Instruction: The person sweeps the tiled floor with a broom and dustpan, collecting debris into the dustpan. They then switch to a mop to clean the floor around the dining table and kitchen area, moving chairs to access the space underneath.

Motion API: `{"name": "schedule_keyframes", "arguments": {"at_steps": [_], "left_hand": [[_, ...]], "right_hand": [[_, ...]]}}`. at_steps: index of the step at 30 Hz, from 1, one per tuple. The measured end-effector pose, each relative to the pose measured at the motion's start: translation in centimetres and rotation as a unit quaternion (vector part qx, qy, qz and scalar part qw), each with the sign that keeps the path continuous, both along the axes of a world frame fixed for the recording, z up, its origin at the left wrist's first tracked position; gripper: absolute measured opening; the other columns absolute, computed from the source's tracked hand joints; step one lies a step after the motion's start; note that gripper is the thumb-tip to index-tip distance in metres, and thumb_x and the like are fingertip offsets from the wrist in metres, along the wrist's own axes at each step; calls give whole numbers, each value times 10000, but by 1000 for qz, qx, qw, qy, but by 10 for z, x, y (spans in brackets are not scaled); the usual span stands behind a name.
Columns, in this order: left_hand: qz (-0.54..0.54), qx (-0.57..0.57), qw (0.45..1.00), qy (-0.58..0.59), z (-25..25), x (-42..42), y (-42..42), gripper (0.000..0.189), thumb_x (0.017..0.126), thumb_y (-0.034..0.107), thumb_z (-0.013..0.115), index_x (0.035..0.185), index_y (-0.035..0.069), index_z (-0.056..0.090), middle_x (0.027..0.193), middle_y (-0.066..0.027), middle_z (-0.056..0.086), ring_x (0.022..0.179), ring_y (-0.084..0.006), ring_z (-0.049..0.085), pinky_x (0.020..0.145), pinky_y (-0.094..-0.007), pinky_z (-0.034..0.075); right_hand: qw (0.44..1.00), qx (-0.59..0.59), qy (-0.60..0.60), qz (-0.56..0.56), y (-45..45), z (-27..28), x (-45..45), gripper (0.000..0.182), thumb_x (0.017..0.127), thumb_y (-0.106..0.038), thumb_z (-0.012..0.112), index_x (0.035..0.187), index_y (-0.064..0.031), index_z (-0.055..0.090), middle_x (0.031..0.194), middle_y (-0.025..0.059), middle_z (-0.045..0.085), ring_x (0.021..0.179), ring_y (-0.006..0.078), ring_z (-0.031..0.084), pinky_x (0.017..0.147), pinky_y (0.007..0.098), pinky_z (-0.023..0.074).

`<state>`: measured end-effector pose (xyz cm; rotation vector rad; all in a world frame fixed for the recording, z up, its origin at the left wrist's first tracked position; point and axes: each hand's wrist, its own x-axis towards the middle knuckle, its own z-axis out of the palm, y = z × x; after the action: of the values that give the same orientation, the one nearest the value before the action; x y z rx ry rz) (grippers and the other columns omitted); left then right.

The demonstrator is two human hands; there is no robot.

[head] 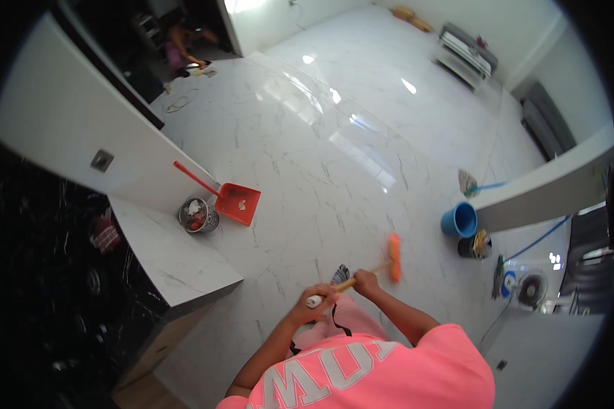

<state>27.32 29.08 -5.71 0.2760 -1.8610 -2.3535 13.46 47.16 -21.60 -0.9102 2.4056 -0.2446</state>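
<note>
Both of my hands grip the wooden-coloured handle [346, 285] of a broom in front of my legs. My left hand [307, 305] is closed near its white end cap [314, 301]. Farther down the handle, my right hand [366, 282] is wrapped around it. The broom's orange head [394, 258] is at the white marbled tile floor [307, 204], to the right of my feet, and looks slightly blurred. Its bristles cannot be made out. One foot in a striped covering [341, 274] shows just beyond the handle.
A red dustpan [238, 203] with a scrap on it lies beside a waste basket [198, 214]. Right are a blue bucket [459, 220], a black bucket [475, 245], a mop head [467, 182] and a fan [532, 289]. A person [181, 43] crouches at the far doorway. A counter [179, 255] stands left.
</note>
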Motion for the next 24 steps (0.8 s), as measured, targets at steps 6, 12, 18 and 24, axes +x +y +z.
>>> {"name": "schedule_keyframes", "arguments": {"at_steps": [6, 12, 18, 24], "left_hand": [[-66, -342, 936, -41, 145, -69, -60, 134, 772, 76, 665, 693, 9, 580, 649, -60, 600, 638, -212, 592, 863, -381, 458], [-149, -427, 885, 108, 164, -171, -8, 288, 692, 133, 728, 574, 44, 481, 554, -59, 506, 566, -244, 562, 803, -397, 499], [-217, -289, 917, 166, 181, -232, -32, 300, 751, 166, 699, 592, 28, 486, 572, -42, 528, 531, -202, 555, 728, -381, 518], [-125, -137, 973, 135, -5, -288, 9, 194, 777, -27, 626, 649, -3, 482, 752, -85, 583, 703, -191, 561, 646, -305, 453]], "right_hand": [[965, -253, -69, -13, -151, 53, -8, 189, 808, -270, 570, 782, -89, 621, 809, 103, 615, 723, 325, 607, 623, 425, 472], [917, -361, -161, 58, -160, 60, -85, 223, 834, -309, 565, 795, -93, 605, 800, 63, 619, 711, 296, 607, 594, 387, 470], [955, -294, 3, -24, -87, 125, -178, 150, 789, -247, 598, 759, -101, 595, 762, 56, 605, 649, 295, 603, 558, 397, 474], [994, -40, 73, -65, 18, 4, -286, 87, 688, -134, 622, 713, -53, 602, 806, 128, 606, 757, 325, 615, 612, 422, 497]]}}
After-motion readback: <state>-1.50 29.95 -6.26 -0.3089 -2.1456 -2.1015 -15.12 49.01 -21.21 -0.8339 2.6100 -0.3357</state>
